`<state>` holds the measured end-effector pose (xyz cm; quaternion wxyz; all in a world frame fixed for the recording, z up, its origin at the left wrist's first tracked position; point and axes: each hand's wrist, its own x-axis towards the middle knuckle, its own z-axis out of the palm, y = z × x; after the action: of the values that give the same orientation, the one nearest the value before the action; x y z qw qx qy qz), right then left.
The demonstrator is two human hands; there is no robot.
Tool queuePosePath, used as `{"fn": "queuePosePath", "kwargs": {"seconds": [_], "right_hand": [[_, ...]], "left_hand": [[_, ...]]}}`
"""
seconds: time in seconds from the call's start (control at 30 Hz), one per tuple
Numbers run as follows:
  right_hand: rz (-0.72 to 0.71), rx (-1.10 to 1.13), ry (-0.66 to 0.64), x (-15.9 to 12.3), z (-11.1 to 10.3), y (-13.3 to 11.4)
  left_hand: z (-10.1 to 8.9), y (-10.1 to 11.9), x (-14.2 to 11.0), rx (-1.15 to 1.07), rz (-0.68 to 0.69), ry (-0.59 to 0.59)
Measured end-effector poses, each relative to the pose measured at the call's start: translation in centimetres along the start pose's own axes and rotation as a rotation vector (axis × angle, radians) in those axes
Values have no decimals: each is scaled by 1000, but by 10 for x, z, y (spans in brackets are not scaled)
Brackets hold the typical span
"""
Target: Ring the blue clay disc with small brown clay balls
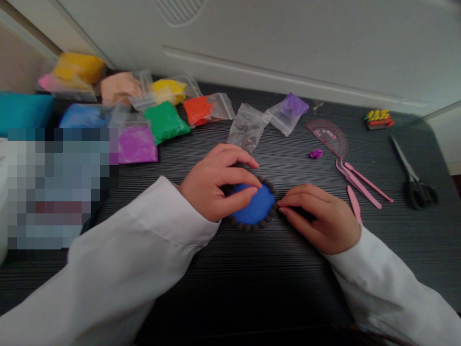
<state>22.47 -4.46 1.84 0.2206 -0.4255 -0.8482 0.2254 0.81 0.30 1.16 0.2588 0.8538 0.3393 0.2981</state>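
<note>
A flat blue clay disc (254, 206) lies on the dark table, ringed by small dark clay balls (248, 227). My left hand (219, 180) reaches over its left side, fingers apart, with the thumb and index fingertips over the blue surface. Part of the disc's left and upper rim is hidden beneath that hand. At the right rim, my right hand (320, 216) has thumb and fingertips pinched together on a dark clay ball (278, 204), which they partly cover.
Bags of coloured clay, among them green (165, 121), orange (198, 111) and purple (139, 144), lie at the back left. A protractor (328, 137), pink tools (360, 185), scissors (412, 178), a purple clay piece (316, 153) and a yellow-topped clay model (378, 118) lie right.
</note>
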Motion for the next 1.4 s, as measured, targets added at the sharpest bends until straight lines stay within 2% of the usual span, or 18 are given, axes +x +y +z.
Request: {"fn": "queuePosePath", "kwargs": {"seconds": [0.1, 0.27, 0.47, 0.9, 1.07, 1.13, 1.2, 1.33, 1.4], "right_hand": [[0, -25, 5, 0, 1, 0], [10, -3, 31, -1, -2, 1], [15, 7, 22, -1, -2, 0], [18, 2, 34, 0, 4, 3], [14, 30, 43, 0, 4, 2], [21, 30, 46, -1, 5, 2], [35, 36, 58, -1, 5, 1], [52, 91, 125, 0, 5, 1], [54, 110, 164, 1, 5, 1]], "left_hand": [[5, 4, -3, 32, 86, -20], [13, 11, -9, 74, 99, -37], [13, 10, -9, 148, 135, -80], [18, 10, -9, 107, 141, -42], [13, 7, -8, 85, 152, 12], [8, 6, -7, 86, 117, 41], [2, 3, -6, 110, 21, 116], [-9, -13, -4, 270, -291, 411], [-12, -23, -2, 310, -384, 468]]}}
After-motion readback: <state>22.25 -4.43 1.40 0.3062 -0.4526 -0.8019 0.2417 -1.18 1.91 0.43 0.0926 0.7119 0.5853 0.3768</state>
